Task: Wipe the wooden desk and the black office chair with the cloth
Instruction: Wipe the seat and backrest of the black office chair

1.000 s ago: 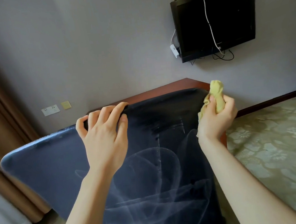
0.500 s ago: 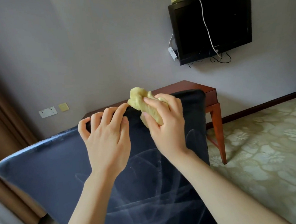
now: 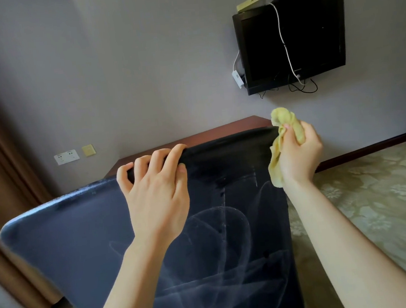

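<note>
Head view.
- Black office chair, padded back with pale smear marks: one, tilted, filling the foreground.
- Reddish-brown wooden surface: one, behind the chair's top edge, against the grey wall.
- Crumpled yellow cloth: one, at the chair back's top right corner; contact with the chair cannot be told.
- Hands: two. Left hand, grip clenched over the chair's top edge, fingers hooked behind it. Right hand, grip grasping the cloth.
- Black wall-mounted television: one.
- White socket plate: one.
</note>
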The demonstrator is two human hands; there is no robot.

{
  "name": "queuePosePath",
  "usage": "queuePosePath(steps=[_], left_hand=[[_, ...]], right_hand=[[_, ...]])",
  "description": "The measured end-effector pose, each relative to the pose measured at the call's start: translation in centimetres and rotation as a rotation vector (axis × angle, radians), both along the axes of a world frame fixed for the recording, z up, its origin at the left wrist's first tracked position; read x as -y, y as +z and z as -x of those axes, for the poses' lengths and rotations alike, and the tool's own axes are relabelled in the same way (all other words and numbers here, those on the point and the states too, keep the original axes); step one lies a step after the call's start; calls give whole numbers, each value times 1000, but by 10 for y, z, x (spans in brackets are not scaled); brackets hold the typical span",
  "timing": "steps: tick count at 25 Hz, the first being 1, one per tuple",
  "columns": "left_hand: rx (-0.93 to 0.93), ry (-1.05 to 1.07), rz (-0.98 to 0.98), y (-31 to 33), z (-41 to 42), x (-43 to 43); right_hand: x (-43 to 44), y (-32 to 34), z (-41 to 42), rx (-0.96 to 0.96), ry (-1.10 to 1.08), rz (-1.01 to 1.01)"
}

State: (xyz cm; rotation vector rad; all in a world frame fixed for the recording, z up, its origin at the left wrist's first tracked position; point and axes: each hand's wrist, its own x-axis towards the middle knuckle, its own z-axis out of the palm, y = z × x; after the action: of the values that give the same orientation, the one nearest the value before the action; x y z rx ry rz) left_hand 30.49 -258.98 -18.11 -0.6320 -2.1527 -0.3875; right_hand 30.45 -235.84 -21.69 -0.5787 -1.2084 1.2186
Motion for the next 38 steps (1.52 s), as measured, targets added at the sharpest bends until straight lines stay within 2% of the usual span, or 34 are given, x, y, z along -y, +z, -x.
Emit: queuePosePath(steps=[4,8,10,13,15,17,19,21,23,24,25,28,29,32,33,35,38], left_hand=[[35,19,44,2,-2,-6],[69,-14,104,5,-2,-5],[92,-118,103,9,0,2],[95,-281,-6,16,-1,21],[-20,-163,-38,14,4,45],[-13,39,-79,10,10,75],[84,184,-170,4,15,101],[136,233,-209,-1,17,113],[127,238,-205,-3,18,112],[120,241,-210,-3,18,109],[111,239,-215,-3,17,106],[73,223,-203,-6,12,99],[63,223,-190,-7,10,96],[46,233,-139,-8,2,82],[43,235,-118,-7,-1,78],[45,234,-68,-8,-5,70],[76,218,-8,-6,-13,60]], right_hand=[[23,-1,5,-73,-49,131],[85,-4,7,-194,-32,21],[120,-12,8,-215,-25,-136],[160,-29,13,-216,-9,-445],[175,-41,18,-184,54,-771],[176,-50,23,-152,84,-1087],[164,-54,25,-146,82,-1241],[143,-56,28,-88,-22,-1334],[122,-58,25,64,64,-1175],[112,-59,25,122,23,-1088],[103,-60,22,130,-8,-1008],[82,-63,14,-16,-83,-709],[75,-62,16,-26,-98,-570],[64,-46,25,14,-16,57],[66,-38,25,25,18,186],[76,-23,27,-23,76,271],[123,0,20,-157,114,184]])
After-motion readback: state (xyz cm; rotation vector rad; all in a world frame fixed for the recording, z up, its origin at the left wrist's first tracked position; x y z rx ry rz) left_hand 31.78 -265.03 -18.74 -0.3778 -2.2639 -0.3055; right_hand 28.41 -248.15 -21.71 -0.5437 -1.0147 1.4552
